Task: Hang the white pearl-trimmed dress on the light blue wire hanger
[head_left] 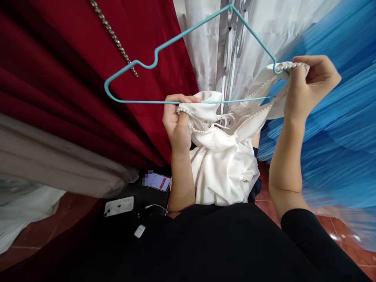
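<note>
A white dress [219,168] with pearl beading along its neckline hangs in front of my body, its lower part bunched over my lap. My left hand [179,121] pinches one beaded strap just under the bottom bar of a light blue hanger [141,102]. The other beaded strap is gripped by my right hand [308,80], beside the hanger's right notch, and the strap lies over that end. The hanger's left shoulder is bare. A thin white tie [226,120] dangles at the middle of the neckline.
Dark red fabric [152,35] with a silver beaded strip [113,35] hangs at left, blue tulle [337,129] at right, and white garments [199,43] ahead. Lower left on a black surface lie a lit phone [158,181], a white phone [119,206] and a small white case [140,231].
</note>
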The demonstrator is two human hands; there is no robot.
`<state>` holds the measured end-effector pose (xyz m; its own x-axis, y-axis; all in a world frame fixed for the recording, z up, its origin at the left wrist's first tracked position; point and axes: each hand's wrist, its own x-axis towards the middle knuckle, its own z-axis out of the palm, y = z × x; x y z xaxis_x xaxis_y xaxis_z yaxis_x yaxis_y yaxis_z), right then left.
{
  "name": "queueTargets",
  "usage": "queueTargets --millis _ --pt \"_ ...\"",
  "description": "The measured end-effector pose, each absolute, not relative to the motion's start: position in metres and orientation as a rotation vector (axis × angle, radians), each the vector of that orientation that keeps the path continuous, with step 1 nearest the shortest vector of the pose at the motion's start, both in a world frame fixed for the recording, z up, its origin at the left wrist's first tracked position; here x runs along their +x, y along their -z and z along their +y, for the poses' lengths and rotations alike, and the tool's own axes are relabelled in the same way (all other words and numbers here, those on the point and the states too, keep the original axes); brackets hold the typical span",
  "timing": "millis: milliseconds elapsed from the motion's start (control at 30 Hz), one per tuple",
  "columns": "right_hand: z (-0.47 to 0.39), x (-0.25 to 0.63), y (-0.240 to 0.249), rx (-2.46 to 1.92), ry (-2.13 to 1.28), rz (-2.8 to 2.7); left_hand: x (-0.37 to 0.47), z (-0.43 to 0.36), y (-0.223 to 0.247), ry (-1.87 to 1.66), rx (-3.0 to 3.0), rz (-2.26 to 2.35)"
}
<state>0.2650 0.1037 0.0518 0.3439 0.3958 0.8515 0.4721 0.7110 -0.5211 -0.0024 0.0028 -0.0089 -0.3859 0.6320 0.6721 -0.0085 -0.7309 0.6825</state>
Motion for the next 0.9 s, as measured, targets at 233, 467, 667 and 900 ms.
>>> queueTargets --millis 233,467,667,900 --pt "0.089 0.308 -0.020 -0.974 -0.173 -1.173 -0.003 0.007 0.012 -2.148 1.410 0.767" --pt "0.007 0.257 -0.024 -0.731 -0.240 -1.990 0.002 0.015 0.022 -2.105 1.363 0.765" --pt "0.018 0.204 -0.027 -0.611 -0.123 -1.972 0.005 0.012 0.020 -2.050 1.359 0.738" --pt "0.030 0.202 -0.007 -0.685 -0.041 -1.778 -0.028 0.022 0.041 -2.192 1.388 1.068"
